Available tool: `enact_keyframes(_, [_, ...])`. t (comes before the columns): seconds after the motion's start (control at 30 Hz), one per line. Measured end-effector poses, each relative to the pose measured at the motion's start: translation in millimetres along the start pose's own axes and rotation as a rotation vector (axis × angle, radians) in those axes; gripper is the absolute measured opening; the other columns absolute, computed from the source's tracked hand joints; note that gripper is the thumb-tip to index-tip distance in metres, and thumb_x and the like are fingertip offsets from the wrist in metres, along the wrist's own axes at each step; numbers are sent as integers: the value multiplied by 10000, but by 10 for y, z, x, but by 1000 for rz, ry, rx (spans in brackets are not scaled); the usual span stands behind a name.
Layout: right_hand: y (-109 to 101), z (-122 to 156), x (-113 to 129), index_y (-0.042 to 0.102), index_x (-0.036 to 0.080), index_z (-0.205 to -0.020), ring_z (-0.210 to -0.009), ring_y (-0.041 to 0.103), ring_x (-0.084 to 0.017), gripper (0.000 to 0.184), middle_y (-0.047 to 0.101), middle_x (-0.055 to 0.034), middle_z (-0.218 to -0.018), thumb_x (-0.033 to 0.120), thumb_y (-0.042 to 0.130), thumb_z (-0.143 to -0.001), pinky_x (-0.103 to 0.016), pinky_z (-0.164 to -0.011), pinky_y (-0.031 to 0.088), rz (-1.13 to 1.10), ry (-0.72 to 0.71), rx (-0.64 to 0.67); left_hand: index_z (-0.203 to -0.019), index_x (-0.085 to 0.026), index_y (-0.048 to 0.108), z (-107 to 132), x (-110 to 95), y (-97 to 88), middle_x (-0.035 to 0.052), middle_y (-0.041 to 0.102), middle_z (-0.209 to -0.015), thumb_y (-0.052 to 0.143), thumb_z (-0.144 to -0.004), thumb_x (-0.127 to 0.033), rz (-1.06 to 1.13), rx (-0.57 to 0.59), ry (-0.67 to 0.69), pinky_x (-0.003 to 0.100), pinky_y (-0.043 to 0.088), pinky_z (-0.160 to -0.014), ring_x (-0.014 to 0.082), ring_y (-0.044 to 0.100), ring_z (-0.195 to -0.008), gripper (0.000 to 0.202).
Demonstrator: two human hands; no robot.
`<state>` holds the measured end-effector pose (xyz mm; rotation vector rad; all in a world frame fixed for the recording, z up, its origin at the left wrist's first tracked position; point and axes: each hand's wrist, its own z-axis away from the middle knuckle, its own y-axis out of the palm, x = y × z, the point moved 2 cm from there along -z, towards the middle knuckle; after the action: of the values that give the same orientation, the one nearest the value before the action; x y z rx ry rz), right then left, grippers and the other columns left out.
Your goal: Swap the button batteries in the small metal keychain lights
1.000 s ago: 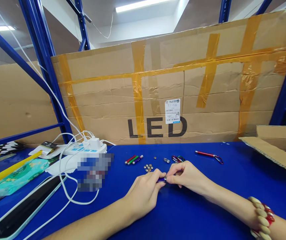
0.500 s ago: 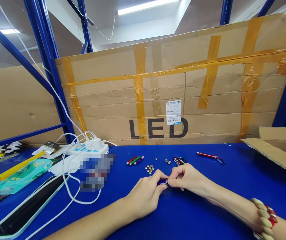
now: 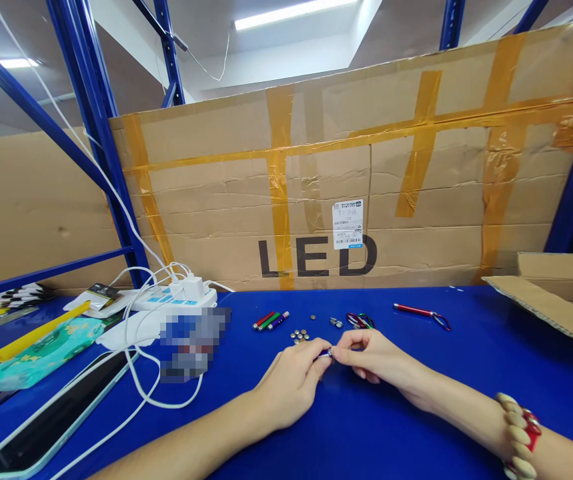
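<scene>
My left hand pinches a small purple metal flashlight tube, mostly hidden by the fingers. Thumb and forefinger of my right hand close on the silver end of that tube, where the two hands meet. Just beyond my left fingers lie several button cells, with a single cell farther back. Red, green and purple tubes lie side by side to the left. Behind my right hand are small silver caps and a group of coloured carabiners.
A red keychain flashlight with a carabiner lies at the right on the blue table. At left are a power strip with trailing white cables, a phone and a teal tissue pack. An open cardboard box stands right.
Both hands have moved slightly away from me and to the left with the purple tube. Less of the tube shows between my fingers. The loose parts have not moved.
</scene>
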<state>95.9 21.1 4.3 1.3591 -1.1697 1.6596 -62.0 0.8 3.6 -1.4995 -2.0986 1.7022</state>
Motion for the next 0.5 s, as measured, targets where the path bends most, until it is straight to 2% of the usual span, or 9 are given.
enact_keyframes(0.13, [12, -21, -23, 619, 174, -720, -432, 354, -31, 389, 499, 58, -557, 515, 723, -564, -170, -381, 219, -43, -45, -35, -895, -190, 529, -16, 7, -5, -2, 559, -767, 335, -907, -215, 8, -31, -23, 220, 382, -674, 131, 510, -710, 195])
enact_keyframes(0.23, [5, -50, -41, 631, 168, -717, -421, 352, -35, 371, 490, 62, -515, 503, 715, -581, -176, -380, 237, -17, -76, -31, -897, -186, 534, -18, 14, -7, -5, 552, -743, 337, -907, -226, 12, -27, -46, 219, 379, -660, 128, 504, -687, 201])
enact_keyframes(0.5, [-51, -78, -17, 652, 149, -612, -450, 437, -64, 310, 552, 33, -527, 430, 756, -530, -200, -433, 355, 79, -237, 21, -931, -179, 550, 15, -18, -31, -32, 516, -623, 327, -915, -258, 69, 103, 4, 204, 365, -596, 103, 477, -567, 237])
